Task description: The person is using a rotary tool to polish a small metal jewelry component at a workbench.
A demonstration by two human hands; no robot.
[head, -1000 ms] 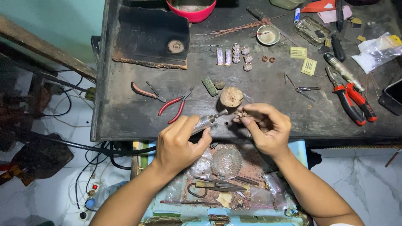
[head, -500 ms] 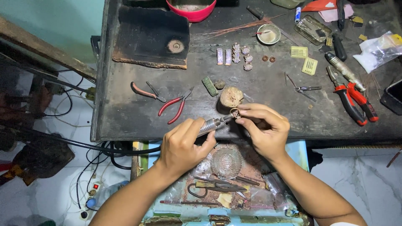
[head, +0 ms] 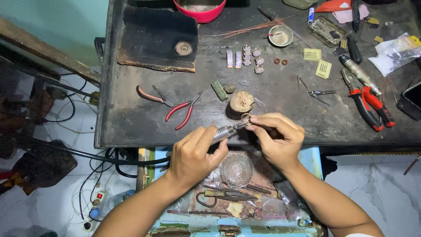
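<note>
The left hand (head: 193,153) grips a rotary tool (head: 226,131), wrist bent, tip angled up-right. The right hand (head: 277,137) pinches a ring (head: 246,117) at that tip, over the desk's (head: 131,123) near edge, beside a wooden stub (head: 241,102).

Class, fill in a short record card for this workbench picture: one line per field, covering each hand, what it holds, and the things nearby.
Left hand: holds a metal rotary handpiece, tip toward the ring
Right hand: pinches a small ring in its fingertips
Behind ring: wooden peg
On bench: red-handled pliers
Below hands: glass dish
</note>
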